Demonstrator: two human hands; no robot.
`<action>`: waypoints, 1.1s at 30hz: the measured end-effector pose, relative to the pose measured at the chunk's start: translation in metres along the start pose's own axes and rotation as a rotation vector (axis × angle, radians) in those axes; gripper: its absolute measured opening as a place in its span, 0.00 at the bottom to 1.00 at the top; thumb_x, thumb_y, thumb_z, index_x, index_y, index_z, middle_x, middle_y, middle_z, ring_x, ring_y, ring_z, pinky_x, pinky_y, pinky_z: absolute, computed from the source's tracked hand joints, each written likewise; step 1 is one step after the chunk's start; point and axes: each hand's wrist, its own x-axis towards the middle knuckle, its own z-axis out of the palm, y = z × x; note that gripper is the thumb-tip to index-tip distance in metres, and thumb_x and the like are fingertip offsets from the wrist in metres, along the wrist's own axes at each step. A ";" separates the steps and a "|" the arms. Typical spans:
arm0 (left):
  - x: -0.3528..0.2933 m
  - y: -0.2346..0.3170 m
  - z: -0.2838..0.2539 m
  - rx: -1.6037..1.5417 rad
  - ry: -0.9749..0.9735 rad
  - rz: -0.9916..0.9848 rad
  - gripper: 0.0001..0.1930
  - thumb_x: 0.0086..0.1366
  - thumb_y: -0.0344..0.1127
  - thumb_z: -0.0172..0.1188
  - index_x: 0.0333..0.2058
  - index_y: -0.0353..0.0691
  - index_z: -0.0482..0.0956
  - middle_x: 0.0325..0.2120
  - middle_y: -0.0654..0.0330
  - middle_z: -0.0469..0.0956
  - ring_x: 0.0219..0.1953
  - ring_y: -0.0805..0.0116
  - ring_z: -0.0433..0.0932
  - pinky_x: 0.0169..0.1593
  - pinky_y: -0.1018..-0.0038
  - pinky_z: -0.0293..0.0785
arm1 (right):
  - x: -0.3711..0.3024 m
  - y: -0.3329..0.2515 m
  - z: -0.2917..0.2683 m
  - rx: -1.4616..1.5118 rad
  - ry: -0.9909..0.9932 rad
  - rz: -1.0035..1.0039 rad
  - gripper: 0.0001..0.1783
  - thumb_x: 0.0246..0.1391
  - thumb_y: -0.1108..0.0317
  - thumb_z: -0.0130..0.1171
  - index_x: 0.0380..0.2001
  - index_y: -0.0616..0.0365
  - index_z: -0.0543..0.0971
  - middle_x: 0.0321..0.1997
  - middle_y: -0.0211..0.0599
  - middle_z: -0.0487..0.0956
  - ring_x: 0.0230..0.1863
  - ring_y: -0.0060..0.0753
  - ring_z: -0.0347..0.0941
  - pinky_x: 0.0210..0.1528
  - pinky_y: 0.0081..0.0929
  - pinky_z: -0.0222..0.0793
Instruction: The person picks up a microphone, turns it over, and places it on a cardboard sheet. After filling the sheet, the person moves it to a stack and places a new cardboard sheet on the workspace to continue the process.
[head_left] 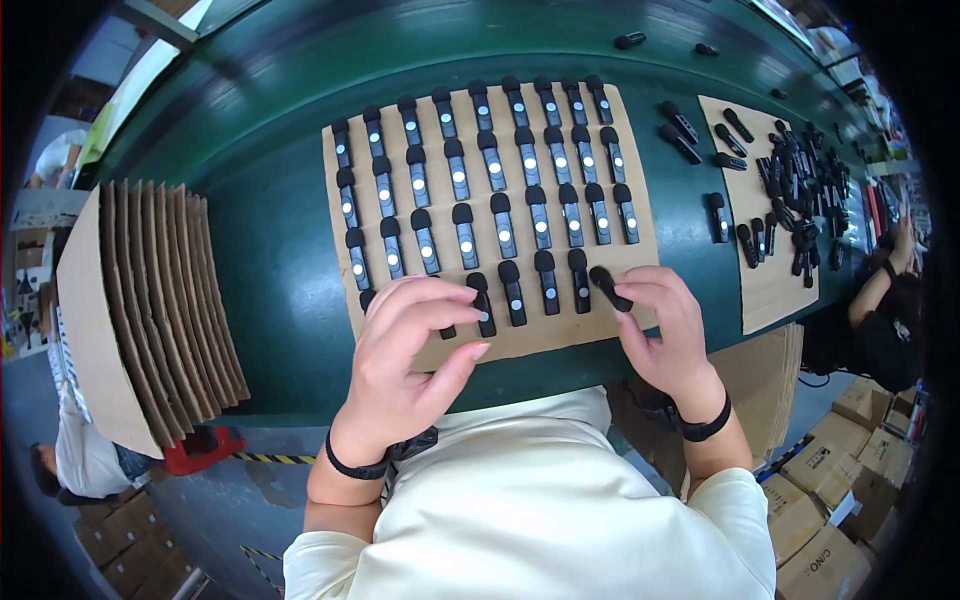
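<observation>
Small black microphones with foam tops stand out in rows on a flat cardboard sheet; most carry a pale round dot. My right hand pinches one microphone between thumb and fingers at the right end of the nearest row. No dot shows on its visible side. Over the left part of that row hovers my left hand, thumb and fingers apart. Its fingertips are close to a microphone, where a pale spot shows; whether it is on the finger or the microphone, I cannot tell. This hand covers part of the row.
At the left stands a stack of upright cardboard sheets. Another cardboard sheet at the right bears a heap of microphones. Several more lie loose on the green table. Other people are at the far left and right.
</observation>
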 end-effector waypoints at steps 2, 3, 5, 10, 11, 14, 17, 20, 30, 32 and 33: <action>0.000 0.000 -0.002 0.013 0.001 -0.002 0.11 0.51 0.24 0.66 0.36 0.35 0.78 0.41 0.52 0.80 0.44 0.56 0.78 0.55 0.62 0.70 | -0.011 0.011 -0.001 -0.078 0.004 0.012 0.16 0.41 0.83 0.62 0.37 0.60 0.75 0.43 0.44 0.78 0.41 0.47 0.76 0.42 0.36 0.73; 0.000 0.000 -0.003 0.012 0.007 -0.014 0.11 0.52 0.24 0.66 0.35 0.35 0.78 0.41 0.52 0.80 0.44 0.57 0.78 0.55 0.63 0.70 | -0.017 0.016 -0.001 -0.121 -0.038 -0.018 0.16 0.41 0.82 0.62 0.36 0.59 0.75 0.44 0.44 0.77 0.42 0.47 0.76 0.42 0.36 0.73; -0.001 -0.001 -0.004 0.010 0.022 -0.039 0.11 0.52 0.24 0.66 0.35 0.35 0.78 0.41 0.52 0.79 0.45 0.57 0.78 0.54 0.63 0.70 | -0.026 0.022 0.000 -0.206 -0.123 -0.079 0.15 0.41 0.82 0.63 0.34 0.59 0.74 0.46 0.43 0.77 0.42 0.47 0.76 0.42 0.37 0.73; -0.004 -0.003 -0.008 0.002 0.036 -0.098 0.10 0.52 0.25 0.66 0.35 0.34 0.78 0.41 0.52 0.79 0.45 0.58 0.77 0.53 0.64 0.70 | -0.031 0.022 0.003 -0.206 -0.157 -0.074 0.15 0.41 0.81 0.64 0.35 0.58 0.75 0.47 0.42 0.77 0.42 0.46 0.75 0.43 0.37 0.72; -0.003 -0.003 -0.009 0.011 0.035 -0.087 0.10 0.53 0.25 0.66 0.35 0.34 0.78 0.41 0.52 0.79 0.45 0.58 0.77 0.53 0.65 0.70 | -0.029 0.023 0.004 -0.219 -0.157 -0.072 0.15 0.41 0.80 0.64 0.35 0.58 0.75 0.47 0.42 0.77 0.42 0.46 0.75 0.43 0.37 0.72; -0.002 -0.003 -0.009 0.029 0.035 -0.064 0.10 0.53 0.25 0.66 0.35 0.34 0.78 0.41 0.51 0.79 0.45 0.58 0.77 0.52 0.65 0.71 | -0.024 0.027 0.004 -0.247 -0.157 -0.070 0.15 0.41 0.80 0.64 0.35 0.58 0.75 0.47 0.41 0.77 0.43 0.45 0.75 0.43 0.37 0.72; -0.001 -0.005 -0.009 0.024 0.024 -0.062 0.10 0.53 0.26 0.66 0.35 0.34 0.78 0.41 0.51 0.79 0.45 0.58 0.77 0.52 0.66 0.70 | -0.020 0.028 0.003 -0.254 -0.187 -0.064 0.16 0.41 0.80 0.64 0.36 0.58 0.75 0.48 0.41 0.76 0.44 0.45 0.75 0.45 0.37 0.72; -0.002 -0.005 -0.010 0.023 0.038 -0.070 0.11 0.51 0.25 0.67 0.34 0.35 0.78 0.40 0.53 0.79 0.42 0.56 0.77 0.52 0.62 0.71 | -0.009 0.027 -0.007 -0.181 -0.206 -0.029 0.16 0.41 0.79 0.64 0.37 0.58 0.75 0.48 0.42 0.76 0.46 0.47 0.75 0.47 0.37 0.71; 0.006 -0.012 -0.019 0.041 0.085 -0.039 0.12 0.49 0.23 0.68 0.34 0.36 0.78 0.38 0.53 0.79 0.40 0.54 0.77 0.52 0.59 0.71 | 0.112 0.112 -0.072 -0.341 -0.165 -0.092 0.16 0.50 0.77 0.61 0.44 0.61 0.75 0.51 0.45 0.75 0.55 0.49 0.71 0.59 0.37 0.66; 0.006 -0.011 -0.020 0.030 0.083 -0.082 0.09 0.53 0.25 0.66 0.34 0.34 0.78 0.39 0.52 0.79 0.43 0.57 0.77 0.58 0.59 0.68 | 0.147 0.145 -0.074 -0.385 -0.173 -0.118 0.15 0.53 0.75 0.60 0.45 0.61 0.75 0.51 0.44 0.75 0.55 0.50 0.71 0.59 0.35 0.66; 0.006 -0.011 -0.021 0.027 0.083 -0.105 0.08 0.54 0.26 0.65 0.34 0.34 0.78 0.39 0.52 0.79 0.45 0.58 0.77 0.60 0.59 0.66 | 0.164 0.157 -0.071 -0.381 -0.171 -0.122 0.15 0.53 0.75 0.60 0.45 0.61 0.75 0.51 0.44 0.75 0.55 0.50 0.71 0.59 0.35 0.66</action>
